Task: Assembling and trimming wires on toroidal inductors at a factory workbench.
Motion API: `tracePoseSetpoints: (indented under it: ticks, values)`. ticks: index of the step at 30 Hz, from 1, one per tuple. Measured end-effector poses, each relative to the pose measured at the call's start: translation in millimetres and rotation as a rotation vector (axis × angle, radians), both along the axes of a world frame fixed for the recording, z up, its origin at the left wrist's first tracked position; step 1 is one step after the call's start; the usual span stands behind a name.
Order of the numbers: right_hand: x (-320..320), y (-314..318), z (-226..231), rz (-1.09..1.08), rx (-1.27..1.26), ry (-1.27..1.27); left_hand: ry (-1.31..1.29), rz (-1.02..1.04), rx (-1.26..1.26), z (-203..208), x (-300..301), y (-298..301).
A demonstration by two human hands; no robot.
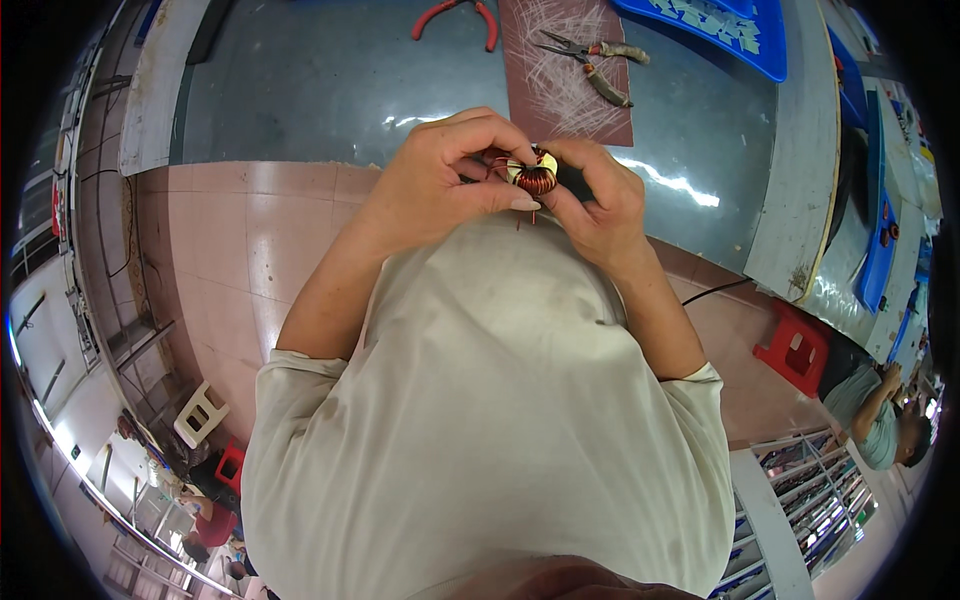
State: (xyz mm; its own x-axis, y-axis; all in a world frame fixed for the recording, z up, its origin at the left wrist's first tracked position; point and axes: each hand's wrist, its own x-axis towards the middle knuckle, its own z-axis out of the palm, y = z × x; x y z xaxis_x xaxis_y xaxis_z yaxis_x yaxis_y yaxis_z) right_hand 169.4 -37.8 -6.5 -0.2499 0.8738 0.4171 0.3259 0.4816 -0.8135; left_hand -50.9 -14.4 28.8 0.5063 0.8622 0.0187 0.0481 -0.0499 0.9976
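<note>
Between my two hands, just off the near edge of the table, is a toroidal coil (538,180) wound with copper-coloured wire, with a pale yellow piece at its core. My left hand (455,175) pinches its left side with thumb and fingers, and some reddish wire shows among those fingers. From the right, my right hand (600,195) grips the coil between thumb and forefinger. A loose wire end (518,222) hangs below the coil. Parts of the coil are hidden by my fingertips.
Long-nose pliers (590,62) lie open on a scratched brown board (560,110) on the grey tabletop (340,100). Red-handled pliers (487,22) rest farther left. A blue tray (775,60) holds small pale pieces. A red stool (793,350) and a seated person (868,410) are at right.
</note>
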Motion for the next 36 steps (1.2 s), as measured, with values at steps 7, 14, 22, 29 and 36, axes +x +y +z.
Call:
tracePoseSetpoints:
  ticks: [7, 14, 22, 29, 36]
  values:
    - [-1, 1, 7, -0.035, -0.142, 0.146, -0.291, 0.081, -0.436, -6, 4, -1]
    - [-2, 2, 12, -0.032, -0.408, 0.289, -0.294, 0.157, -0.474, -11, 15, 0]
    - [-10, 10, 20, -0.131, -0.489, 0.395, -0.386, 0.144, -0.514, -20, 21, 10]
    - [-12, 9, 13, -0.302, -0.181, 0.292, -0.524, 0.317, -0.51, -30, 37, 6]
    - [-22, 5, 17, -0.301, -0.474, 0.34, -0.418, 0.43, -0.271, -38, 43, 2]
